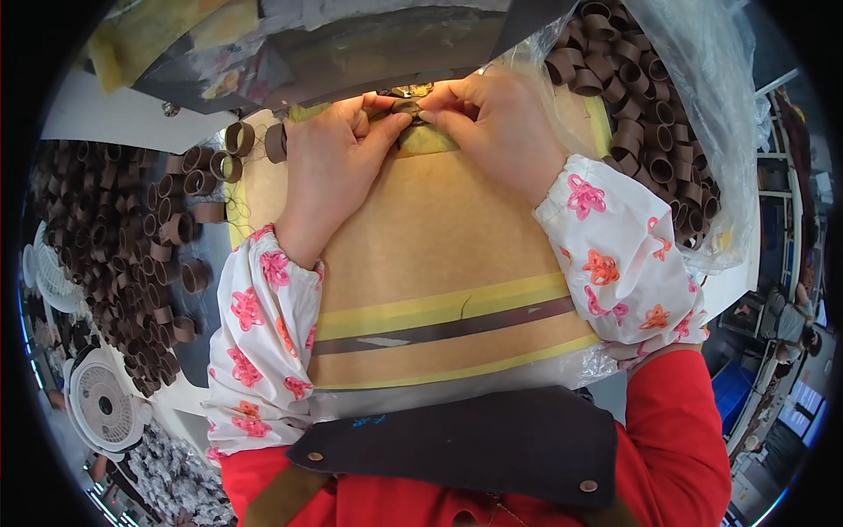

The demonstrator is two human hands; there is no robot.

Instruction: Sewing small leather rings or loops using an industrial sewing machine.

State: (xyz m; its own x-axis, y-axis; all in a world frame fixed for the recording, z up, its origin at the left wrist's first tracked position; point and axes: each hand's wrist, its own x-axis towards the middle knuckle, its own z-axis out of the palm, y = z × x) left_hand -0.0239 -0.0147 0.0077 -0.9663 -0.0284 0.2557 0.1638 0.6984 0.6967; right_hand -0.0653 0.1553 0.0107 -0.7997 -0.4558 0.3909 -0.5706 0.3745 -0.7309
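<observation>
At the far middle of the work surface, my left hand and my right hand come close together, thumbs and fingertips pinched. Between them is a small brown piece, lit by a lamp; its full shape is hidden by my fingers. Just beyond it shows a small shiny metal part under the dark body of a machine. My wrists lie over a tan board edged with yellow and dark tape. White sleeves with pink and orange flowers cover both forearms.
Many loose brown rings are heaped on the left, some close to my left wrist with loose threads. More brown rings fill a clear plastic bag on the right. A white fan stands at lower left.
</observation>
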